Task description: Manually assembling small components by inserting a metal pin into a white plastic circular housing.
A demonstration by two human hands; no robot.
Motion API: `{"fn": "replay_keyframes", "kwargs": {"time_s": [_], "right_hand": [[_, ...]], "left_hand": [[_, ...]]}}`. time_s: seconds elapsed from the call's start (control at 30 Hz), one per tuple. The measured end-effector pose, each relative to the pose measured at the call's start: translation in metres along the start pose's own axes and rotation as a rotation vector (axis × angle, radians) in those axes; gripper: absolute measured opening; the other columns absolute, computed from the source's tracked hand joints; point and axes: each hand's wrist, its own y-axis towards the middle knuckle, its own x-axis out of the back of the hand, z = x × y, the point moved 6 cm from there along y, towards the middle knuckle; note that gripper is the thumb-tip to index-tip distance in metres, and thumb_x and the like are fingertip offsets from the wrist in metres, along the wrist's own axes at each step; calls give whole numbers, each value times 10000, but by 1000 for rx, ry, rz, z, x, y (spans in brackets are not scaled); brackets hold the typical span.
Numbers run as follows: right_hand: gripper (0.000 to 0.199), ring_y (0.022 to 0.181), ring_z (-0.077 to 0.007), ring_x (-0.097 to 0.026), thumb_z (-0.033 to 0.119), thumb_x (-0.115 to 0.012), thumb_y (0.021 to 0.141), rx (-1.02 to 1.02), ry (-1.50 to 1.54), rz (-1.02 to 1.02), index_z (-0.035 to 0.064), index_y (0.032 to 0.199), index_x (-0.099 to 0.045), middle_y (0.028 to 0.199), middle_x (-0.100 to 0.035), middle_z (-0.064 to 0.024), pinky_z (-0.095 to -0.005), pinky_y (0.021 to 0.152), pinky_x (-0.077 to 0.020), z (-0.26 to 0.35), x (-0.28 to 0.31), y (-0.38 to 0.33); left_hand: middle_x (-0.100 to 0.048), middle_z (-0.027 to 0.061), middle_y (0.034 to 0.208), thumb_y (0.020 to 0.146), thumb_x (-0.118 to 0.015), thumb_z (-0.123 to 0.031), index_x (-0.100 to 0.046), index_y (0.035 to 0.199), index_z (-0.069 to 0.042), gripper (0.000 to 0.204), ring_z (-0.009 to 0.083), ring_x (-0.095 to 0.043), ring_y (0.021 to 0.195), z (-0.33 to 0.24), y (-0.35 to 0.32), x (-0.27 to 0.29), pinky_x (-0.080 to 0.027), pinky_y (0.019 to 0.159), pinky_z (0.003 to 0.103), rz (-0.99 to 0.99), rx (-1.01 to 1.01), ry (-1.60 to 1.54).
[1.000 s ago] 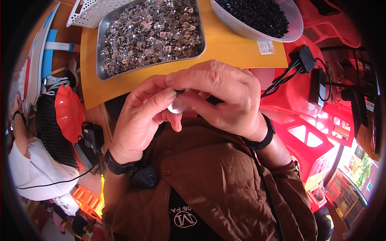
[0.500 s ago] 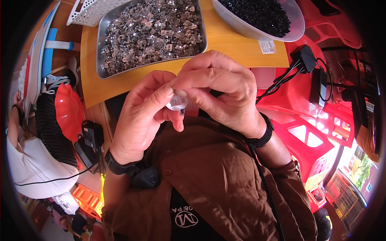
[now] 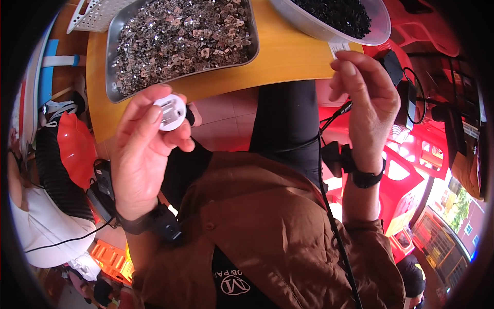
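A small white disc is pinched in the left hand between thumb and fingertips, held up just in front of the near edge of the yellow table; its round plastic face is turned to the camera and a slotted recess with pale ribs is shown in it, so the part appears to be under inspection, with fitting judged not yet finished; whether a metal piece already sits in the slots cannot be told from this view. The right hand is raised well apart from the disc, fingers loosely curled and half open, and nothing can be made out in its grasp; it hangs just beside the rim of the bowl. The steel tray, rectangular with rounded corners and a dull shine, is heaped with small thin glinting metal bits, a large stock judged still to be worked through; the pale round bowl is filled with fine black grains or pieces, matt and dark. A white slotted basket stands at the table's far left corner.
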Motion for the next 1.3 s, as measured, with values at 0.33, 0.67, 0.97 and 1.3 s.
{"fn": "replay_keyframes", "kwargs": {"time_s": [0.33, 0.67, 0.97, 1.3], "right_hand": [[211, 600, -211, -601, 140, -693, 757, 349, 609, 904, 27, 618, -582, 755, -611, -130, -339, 446, -489, 84, -43, -51], [94, 606, -255, -589, 96, -658, 765, 227, 499, 818, 13, 771, -615, 702, -585, -107, -348, 535, -513, 122, -38, -105], [99, 617, -274, -596, 65, -625, 782, 286, 586, 1321, 13, 865, -616, 711, -581, -129, -365, 546, -506, 86, -174, 61], [271, 953, -317, -581, 118, -581, 745, 255, -1147, 1760, 5, 989, -610, 967, -614, -166, -393, 832, -459, -175, -187, -67]], "left_hand": [[-556, 147, 1070, 927, -478, -172, -504, 1169, -29, 282, 163, -548, 714, -21, -2, 63, -477, 559, 275, 27, -17, 42], [-567, 162, 1005, 923, -495, -165, -527, 1125, -21, 250, 177, -583, 730, 5, -27, 65, -512, 583, 277, 95, -38, -121], [-595, 134, 1051, 921, -513, -171, -524, 1158, -28, 277, 171, -609, 770, 24, -55, 76, -533, 631, 281, -49, -71, -317], [-589, 151, 1049, 921, -497, -131, -509, 1166, -13, 272, 196, -616, 786, 33, -105, 146, -534, 651, 297, -450, -267, -349]]}}
